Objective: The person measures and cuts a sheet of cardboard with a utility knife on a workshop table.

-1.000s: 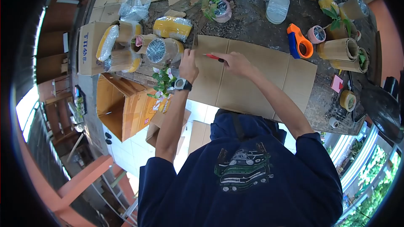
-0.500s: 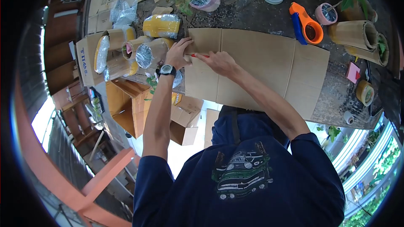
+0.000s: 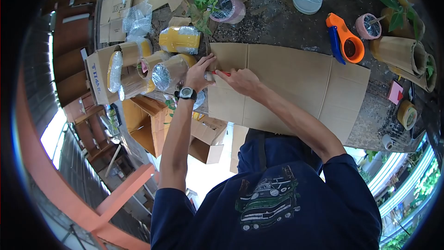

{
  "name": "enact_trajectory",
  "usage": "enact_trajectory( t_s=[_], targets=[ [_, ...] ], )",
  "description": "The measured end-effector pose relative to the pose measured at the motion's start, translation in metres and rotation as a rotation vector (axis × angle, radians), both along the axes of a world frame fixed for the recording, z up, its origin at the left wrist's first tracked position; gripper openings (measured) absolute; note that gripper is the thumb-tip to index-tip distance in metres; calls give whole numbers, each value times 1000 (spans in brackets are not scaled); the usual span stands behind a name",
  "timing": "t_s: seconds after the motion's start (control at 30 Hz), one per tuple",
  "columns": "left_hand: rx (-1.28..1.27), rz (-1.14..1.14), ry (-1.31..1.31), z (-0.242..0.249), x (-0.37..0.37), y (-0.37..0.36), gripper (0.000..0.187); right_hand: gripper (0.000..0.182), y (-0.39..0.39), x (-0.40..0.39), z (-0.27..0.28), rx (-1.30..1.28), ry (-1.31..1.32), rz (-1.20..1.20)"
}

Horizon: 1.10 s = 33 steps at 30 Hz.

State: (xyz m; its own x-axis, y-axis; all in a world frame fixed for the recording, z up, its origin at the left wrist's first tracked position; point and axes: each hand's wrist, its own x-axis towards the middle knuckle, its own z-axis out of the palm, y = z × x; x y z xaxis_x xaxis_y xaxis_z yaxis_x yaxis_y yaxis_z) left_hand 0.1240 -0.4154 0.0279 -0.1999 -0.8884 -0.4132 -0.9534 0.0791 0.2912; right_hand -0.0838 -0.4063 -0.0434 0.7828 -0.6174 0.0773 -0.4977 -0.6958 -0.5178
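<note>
A large flat sheet of brown cardboard (image 3: 286,83) with creases across it lies on the table in front of me. My left hand (image 3: 200,75), with a watch (image 3: 186,93) on its wrist, rests at the sheet's left edge, its fingers and thumb apart. My right hand (image 3: 240,82) is closed around a slim red tool (image 3: 223,73), whose thin tip points left at that edge, between my left thumb and fingers. The tool's exact kind is too small to make out. Just left of my left hand lies a plastic-wrapped cardboard tube (image 3: 169,73).
An orange and blue tape dispenser (image 3: 344,39) sits beyond the sheet's right part. Potted plants in pink-rimmed pots (image 3: 229,9) stand behind. More cardboard tubes (image 3: 397,53) are at the right. A yellow wrapped bundle (image 3: 180,40) lies at the left, and open boxes (image 3: 206,139) below the table.
The whole view has shifted, so the table appears lower. Both hands stay at the sheet's left edge, and the red tool remains in my right hand with hardly any movement.
</note>
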Motion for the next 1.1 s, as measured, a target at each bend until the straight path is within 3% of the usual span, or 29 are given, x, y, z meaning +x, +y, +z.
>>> enact_trajectory(
  t_s=[0.3, 0.6, 0.9, 1.1],
  targets=[
    [10, -4, 22, -1, 3, -2, 95, 49, -2, 1, 2, 43, -10, 3],
    [-19, -81, 23, -13, 15, -1, 99, 29, -11, 17, 40, 80, 29, 1],
    [-23, -104, 0, -21, 24, 3, 100, 47, -7, 4, 42, 90, 159, 85],
    [-28, -97, -18, -22, 24, 4, 101, 49, -9, -3, 59, 131, 252, 99]
  ],
)
